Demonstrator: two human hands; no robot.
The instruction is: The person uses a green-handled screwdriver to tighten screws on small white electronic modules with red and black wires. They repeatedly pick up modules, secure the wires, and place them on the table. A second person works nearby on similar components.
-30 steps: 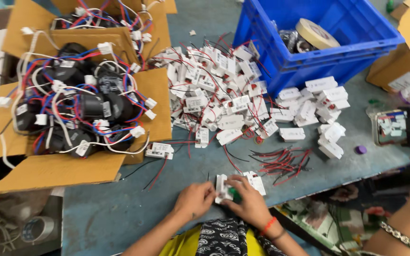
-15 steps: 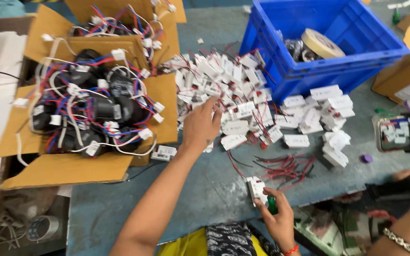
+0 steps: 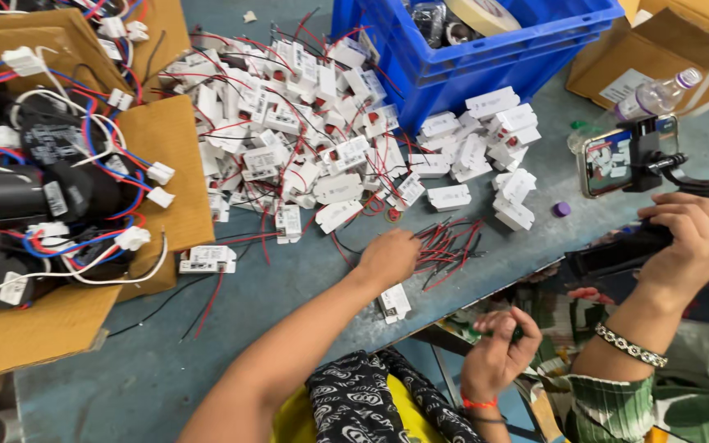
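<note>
Many wired black parts (image 3: 43, 189) in cardboard box (image 3: 166, 156)

One blue crate (image 3: 486, 61), two cardboard boxes (image 3: 166, 164), one phone (image 3: 617, 156), one clear bottle (image 3: 654, 97), one purple cap (image 3: 562, 209).

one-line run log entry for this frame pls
left hand: on loose red-black wires | right hand: off table edge, curled, contents unclear | white module: on table between hands
</note>
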